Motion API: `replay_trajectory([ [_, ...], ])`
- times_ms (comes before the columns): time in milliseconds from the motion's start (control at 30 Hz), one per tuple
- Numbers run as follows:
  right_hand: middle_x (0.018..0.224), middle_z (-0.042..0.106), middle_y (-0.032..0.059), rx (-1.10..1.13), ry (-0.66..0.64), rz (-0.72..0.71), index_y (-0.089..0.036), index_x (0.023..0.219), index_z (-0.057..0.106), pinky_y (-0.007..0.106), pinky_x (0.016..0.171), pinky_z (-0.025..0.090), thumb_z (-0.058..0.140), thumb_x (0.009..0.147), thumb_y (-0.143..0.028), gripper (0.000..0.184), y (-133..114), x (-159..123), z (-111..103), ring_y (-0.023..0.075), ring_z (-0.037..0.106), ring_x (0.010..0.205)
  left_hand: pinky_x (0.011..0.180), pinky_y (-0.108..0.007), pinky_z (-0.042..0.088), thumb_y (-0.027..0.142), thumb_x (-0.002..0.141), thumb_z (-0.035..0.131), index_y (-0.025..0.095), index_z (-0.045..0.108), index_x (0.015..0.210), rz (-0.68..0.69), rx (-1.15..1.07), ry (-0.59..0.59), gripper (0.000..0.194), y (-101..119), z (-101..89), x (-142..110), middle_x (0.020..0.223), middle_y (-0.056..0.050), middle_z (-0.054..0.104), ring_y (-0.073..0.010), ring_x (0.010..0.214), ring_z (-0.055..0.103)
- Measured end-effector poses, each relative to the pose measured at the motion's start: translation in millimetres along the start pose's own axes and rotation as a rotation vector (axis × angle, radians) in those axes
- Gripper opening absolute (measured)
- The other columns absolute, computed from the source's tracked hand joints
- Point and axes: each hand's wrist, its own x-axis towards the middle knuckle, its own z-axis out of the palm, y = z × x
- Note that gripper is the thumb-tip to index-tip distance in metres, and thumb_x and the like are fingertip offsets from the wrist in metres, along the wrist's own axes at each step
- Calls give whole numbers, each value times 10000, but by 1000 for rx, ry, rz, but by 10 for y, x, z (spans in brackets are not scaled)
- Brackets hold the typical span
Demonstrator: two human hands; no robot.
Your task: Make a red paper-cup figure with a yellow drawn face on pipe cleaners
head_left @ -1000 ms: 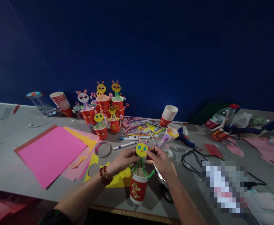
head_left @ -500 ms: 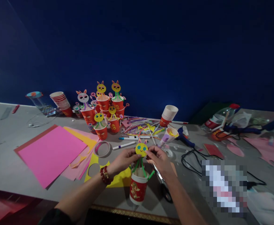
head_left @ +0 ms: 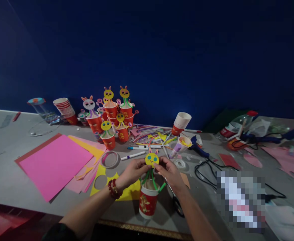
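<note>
A round yellow paper bunny face [head_left: 152,160] with blue eyes and pink ears is pinched between my two hands. My left hand [head_left: 134,170] grips its lower left edge with the thumb in front. On the opposite side my right hand [head_left: 170,172] holds its right edge, thumb at the front near the mouth. Green straws or strips [head_left: 154,180] run down from the face into a red and white paper cup [head_left: 148,202], which stands upright on the table below. Scissors with black handles [head_left: 177,206] lie partly hidden beside my right forearm.
Several finished bunny cups [head_left: 108,139] stand at the back left. Pink paper sheets [head_left: 56,164], a tape roll [head_left: 109,159] and yellow cut paper [head_left: 126,192] lie to the left. Rightward are a blue glue gun [head_left: 199,149], black cable [head_left: 207,175] and a bottle [head_left: 233,129].
My right thumb has shifted slightly left and down across the face's lower right part. The bunny face and cup stay in nearly the same place.
</note>
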Motion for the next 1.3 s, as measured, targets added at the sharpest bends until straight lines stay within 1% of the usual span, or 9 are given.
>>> replay_trajectory([
  [167,737,636,-18,-14,14,-16,-189,829,664,244,609,457,814,721,-529,387,28,11,17,134,554,655,798,-295,487,564,826,699,145,750,1014,8,-3,-12,462,48,21,-19,957,-61,758,-202,836,642],
  [300,700,608,-23,-65,12,-13,-191,824,642,232,567,432,780,759,-539,380,58,19,2,133,535,630,774,-286,487,554,835,697,135,749,1018,6,4,-7,460,36,12,-25,934,-65,760,-201,818,647],
  [467,659,567,-30,-162,27,-81,-197,788,611,223,527,386,753,786,-544,375,77,26,-9,128,486,603,807,-296,488,551,840,694,129,742,1034,13,0,-7,467,-8,10,-13,934,-70,757,-212,843,657],
  [567,642,549,-33,-190,33,-103,-202,767,591,226,518,380,752,790,-539,374,70,25,-13,129,474,594,822,-301,491,556,834,697,133,743,1022,17,2,-8,465,-18,13,-8,931,-65,751,-214,851,655],
  [833,611,558,-33,-160,-14,-66,-207,749,571,227,496,363,747,769,-599,430,21,39,-35,133,492,572,740,-274,475,572,839,685,116,735,958,7,21,-17,474,-22,3,-16,882,-67,727,-199,800,627],
  [1000,621,564,-34,-138,-15,-54,-203,742,577,234,524,394,773,746,-587,431,1,41,-21,136,511,588,730,-270,473,581,837,683,111,740,946,11,38,-14,486,-16,5,-17,869,-70,733,-201,791,633],
  [1133,710,622,-7,-75,11,-70,-199,805,612,259,599,464,791,744,-552,400,-53,-25,22,152,559,647,781,-290,496,565,861,661,122,748,978,49,71,-6,466,75,7,-56,929,-79,756,-226,847,660],
  [1233,790,651,15,-38,-9,-104,-214,873,635,279,644,505,801,747,-516,367,-140,-138,57,181,599,708,789,-296,516,496,902,635,130,762,959,103,208,7,391,236,15,-149,957,-87,770,-241,871,682],
  [1300,835,656,28,-49,-39,-167,-225,895,652,286,667,522,781,784,-470,299,-237,-248,80,194,616,744,804,-296,528,436,931,610,149,765,967,159,298,2,328,373,32,-243,967,-82,774,-238,883,692],
])
